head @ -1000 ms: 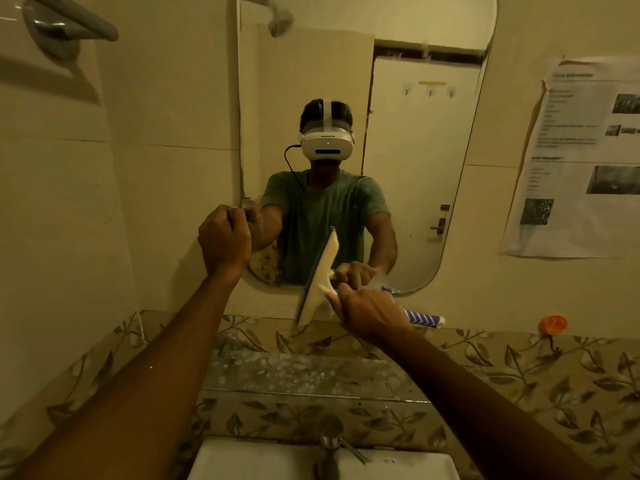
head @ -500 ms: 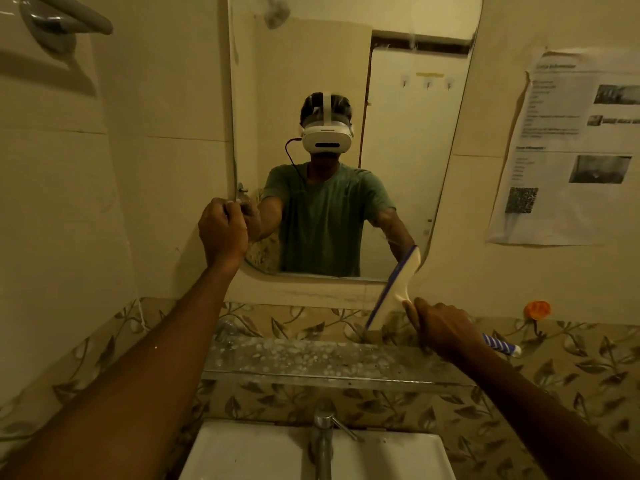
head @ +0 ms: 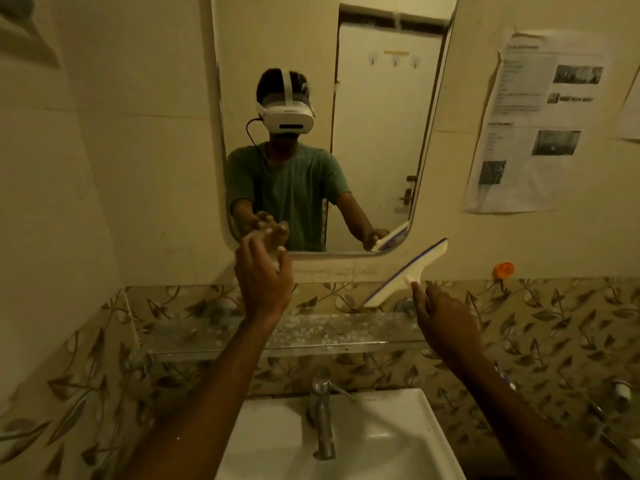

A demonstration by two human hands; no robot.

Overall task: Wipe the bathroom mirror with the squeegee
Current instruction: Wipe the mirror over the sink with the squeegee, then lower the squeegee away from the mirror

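R hand [head: 446,327] grip closed on squeegee [head: 407,273], off mirror [head: 374,133]; L hand [head: 263,275] fingers spread, empty, by mirror corner

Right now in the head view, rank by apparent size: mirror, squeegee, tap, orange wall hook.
1. mirror
2. squeegee or tap: similar; the tap is nearer the camera, so unsure
3. orange wall hook

Dim yellowish light, cream tiled walls [head: 104,168], leaf-pattern tile band [head: 554,323] below, glass shelf [head: 311,336] at centre, white basin [head: 398,441] with tap [head: 322,414] at 6 o'clock, printed notice [head: 540,123] at 2 o'clock.
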